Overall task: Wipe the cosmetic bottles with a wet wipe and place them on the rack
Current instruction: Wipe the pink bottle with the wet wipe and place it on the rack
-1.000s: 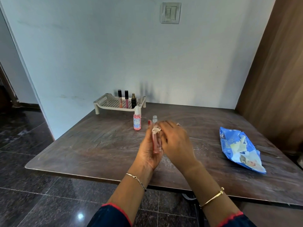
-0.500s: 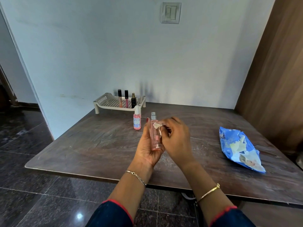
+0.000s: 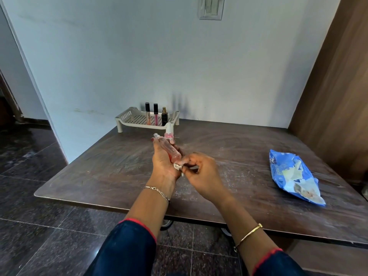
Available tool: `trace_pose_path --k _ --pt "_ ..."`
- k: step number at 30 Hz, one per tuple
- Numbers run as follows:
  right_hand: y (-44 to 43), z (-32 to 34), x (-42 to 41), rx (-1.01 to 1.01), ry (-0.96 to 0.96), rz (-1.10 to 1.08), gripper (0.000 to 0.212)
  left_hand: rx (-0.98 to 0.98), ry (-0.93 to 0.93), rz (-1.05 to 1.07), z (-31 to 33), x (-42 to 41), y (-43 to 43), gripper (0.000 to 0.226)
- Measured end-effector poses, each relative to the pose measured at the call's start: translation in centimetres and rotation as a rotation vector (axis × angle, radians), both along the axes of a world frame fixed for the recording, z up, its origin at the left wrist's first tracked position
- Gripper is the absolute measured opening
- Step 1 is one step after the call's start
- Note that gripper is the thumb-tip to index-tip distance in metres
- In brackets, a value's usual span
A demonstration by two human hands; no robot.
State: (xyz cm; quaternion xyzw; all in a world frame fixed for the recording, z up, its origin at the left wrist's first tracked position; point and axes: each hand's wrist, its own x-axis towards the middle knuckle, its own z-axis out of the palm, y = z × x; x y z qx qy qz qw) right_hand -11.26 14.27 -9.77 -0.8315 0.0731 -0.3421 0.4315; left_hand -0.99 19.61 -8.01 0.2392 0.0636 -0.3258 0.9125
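Hands meet above the near middle of the brown table (image 3: 99, 166). The left hand (image 3: 163, 164) grips the pink bottle (image 3: 171, 151), fingers curled round its body. The bottle lies across the palm, tilted, with its silver top pointing up and away toward the rack and its base down at the heel of the palm.

The right hand (image 3: 201, 176) sits just beside the left, at the base end of the bottle. Its thumb and fingertips pinch a small bunched wet wipe (image 3: 177, 166) in a narrow grip, the other fingers curled in. The wipe touches the bottle's base end, between the two hands.

The rack (image 3: 124, 116), a cream perforated tray on short legs, stands at the far edge of the table by the wall. Three items stand upright in a row toward its right side: a pale gloss tube (image 3: 147, 116), a pink gloss tube (image 3: 155, 117) and a dark perfume bottle (image 3: 164, 118). A small spray bottle (image 3: 169, 134) with a white top stands upright on the table, just in front of the rack's right corner and just behind the held bottle's top. Whether these two touch cannot be told.

A blue wipes packet (image 3: 294, 176) lies flat on the right part of the table, well apart from both hands.
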Motion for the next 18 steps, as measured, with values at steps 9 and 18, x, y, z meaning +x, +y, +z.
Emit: trace_pose_path --k 9,18 --pt "1.5 1.3 4.9 0.565 -0.174 -0.154 0.017 0.048 -0.08 0.125 1.8 1.9 0.8 0.047" --pt "2.1 1.9 8.6 0.748 -0.11 -0.144 0.016 0.053 -0.156 0.169 1.0 6.0 3.1 0.035"
